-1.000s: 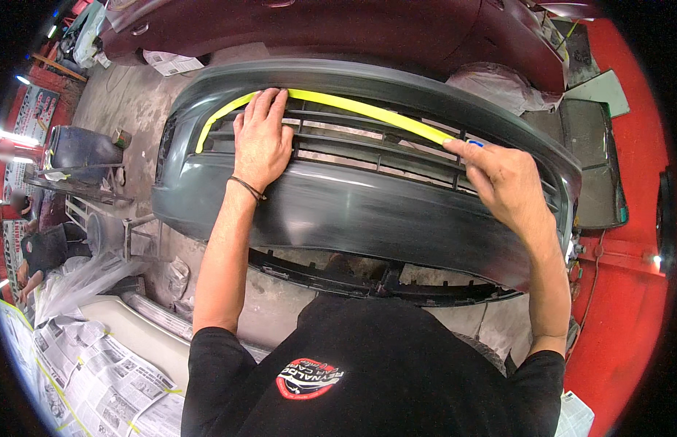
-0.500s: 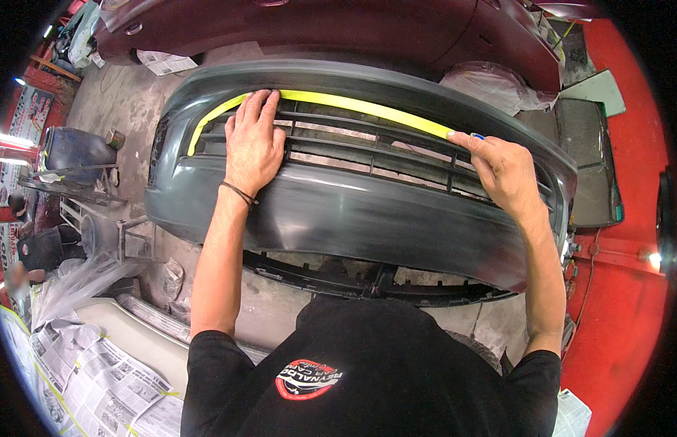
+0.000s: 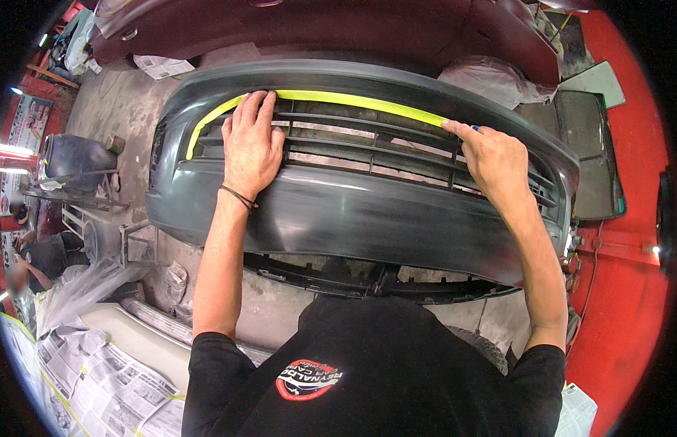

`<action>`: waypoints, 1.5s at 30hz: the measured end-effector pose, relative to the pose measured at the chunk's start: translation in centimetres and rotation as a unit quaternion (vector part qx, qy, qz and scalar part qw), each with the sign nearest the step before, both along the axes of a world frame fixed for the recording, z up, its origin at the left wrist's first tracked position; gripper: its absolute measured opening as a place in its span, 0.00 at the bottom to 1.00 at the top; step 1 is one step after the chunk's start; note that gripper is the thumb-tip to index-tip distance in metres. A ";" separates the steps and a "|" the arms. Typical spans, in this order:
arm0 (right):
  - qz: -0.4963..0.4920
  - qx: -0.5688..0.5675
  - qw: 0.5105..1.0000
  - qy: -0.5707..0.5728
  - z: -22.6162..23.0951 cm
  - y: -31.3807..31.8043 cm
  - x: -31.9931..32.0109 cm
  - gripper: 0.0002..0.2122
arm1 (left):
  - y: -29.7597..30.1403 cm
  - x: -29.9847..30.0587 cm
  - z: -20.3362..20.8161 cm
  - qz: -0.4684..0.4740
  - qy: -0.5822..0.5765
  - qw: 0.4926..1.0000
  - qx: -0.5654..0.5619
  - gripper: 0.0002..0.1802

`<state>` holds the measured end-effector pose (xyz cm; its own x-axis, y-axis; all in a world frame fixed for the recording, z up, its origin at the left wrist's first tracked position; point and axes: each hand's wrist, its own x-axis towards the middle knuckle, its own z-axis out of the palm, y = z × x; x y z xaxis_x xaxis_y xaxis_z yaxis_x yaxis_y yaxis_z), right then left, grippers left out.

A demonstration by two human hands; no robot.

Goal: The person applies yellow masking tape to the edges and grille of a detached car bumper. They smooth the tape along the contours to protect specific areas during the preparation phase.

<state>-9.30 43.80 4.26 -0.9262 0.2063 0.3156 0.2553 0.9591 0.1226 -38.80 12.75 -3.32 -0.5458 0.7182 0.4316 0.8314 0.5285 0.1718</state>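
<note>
In the head view, yellow tape (image 3: 360, 100) is running along the upper edge of the grille (image 3: 373, 146) in the dark bumper (image 3: 353, 211). The left hand (image 3: 253, 149) is pressing on it, fingers extended, close together; the right hand's (image 3: 496, 156) fingers are seemingly clamping its right end. Being light, pliant and probably sticky, it is likely favouring a hold there

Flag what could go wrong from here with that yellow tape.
The yellow tape curves around the left end of the grille, so it might pucker or lift at that bend.

Between the left hand and the right hand, a long stretch runs along the grille's upper edge; a hard pull could thin it or drag it out of line on the bumper.
</note>
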 end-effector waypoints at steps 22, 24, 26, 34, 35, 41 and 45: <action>-0.058 -0.018 0.998 -0.035 0.6 -0.7 -0.6 0.15 | 3.4 3.7 1.4 -0.071 0.007 0.997 0.000 0.33; -0.057 -0.019 0.998 -0.031 0.5 -0.6 -0.5 0.15 | 3.4 3.7 1.3 -0.070 0.009 0.997 -0.001 0.33; -0.061 -0.009 0.998 -0.032 0.5 -0.7 -0.6 0.15 | 3.4 3.8 1.4 -0.070 0.008 0.998 -0.003 0.33; -0.066 -0.005 0.997 -0.029 0.4 -0.8 -0.9 0.15 | 5.3 6.0 1.8 -0.086 0.009 0.996 0.000 0.34; -0.072 -0.004 0.997 -0.034 0.4 -0.9 -1.0 0.16 | 5.7 6.4 1.9 -0.088 0.009 0.996 0.001 0.34; -0.057 0.018 0.998 -0.016 -0.2 -0.4 -1.0 0.17 | 8.1 9.0 2.3 -0.107 0.008 0.994 0.005 0.34; -0.066 0.012 0.997 -0.023 -0.2 -0.5 -1.0 0.17 | 10.9 12.0 2.3 -0.153 -0.007 0.988 0.031 0.35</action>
<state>-10.27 43.31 4.03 -0.9052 0.3203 0.2794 0.3727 0.9141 0.1595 -26.77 23.64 -1.00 -0.3140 0.8229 0.4735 0.9476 0.2411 0.2094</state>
